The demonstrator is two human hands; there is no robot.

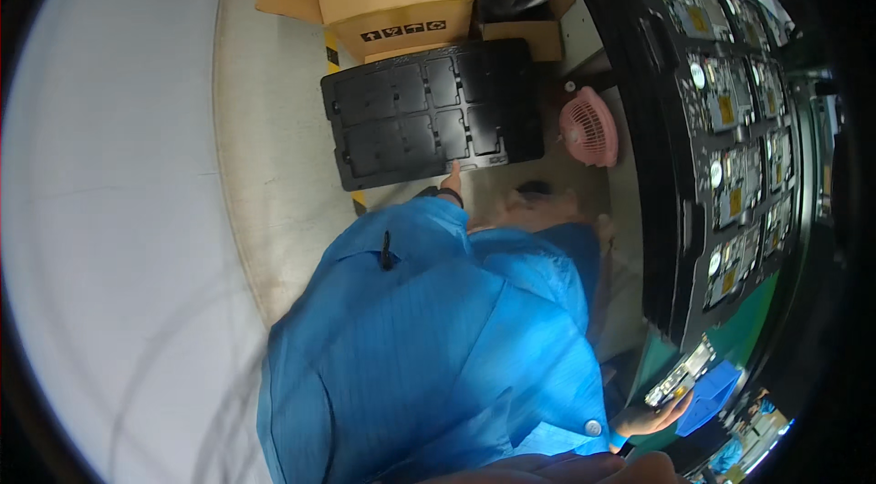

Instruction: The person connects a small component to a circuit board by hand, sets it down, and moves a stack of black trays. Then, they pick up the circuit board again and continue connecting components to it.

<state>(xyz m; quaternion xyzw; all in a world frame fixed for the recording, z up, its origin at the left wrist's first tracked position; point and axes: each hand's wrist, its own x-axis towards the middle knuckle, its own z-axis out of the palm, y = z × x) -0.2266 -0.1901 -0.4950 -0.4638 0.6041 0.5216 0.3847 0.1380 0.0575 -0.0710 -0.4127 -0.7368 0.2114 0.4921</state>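
Upper centre, left hand (452, 181) grips black tray (391, 142); lower right, right hand (650, 419) grips board (680, 374); right, stacked trays (662, 183) hold circuit boards (727, 107).

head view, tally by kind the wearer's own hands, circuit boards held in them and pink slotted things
Hands: 2 (left hand at the edge of the black tray; right hand)
Held circuit board: 1
Pink slotted thing: 1
Total: 4

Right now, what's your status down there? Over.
Left fingers at black tray's near edge. Right fingers holding circuit board. Pink slotted item right of tray, apart.
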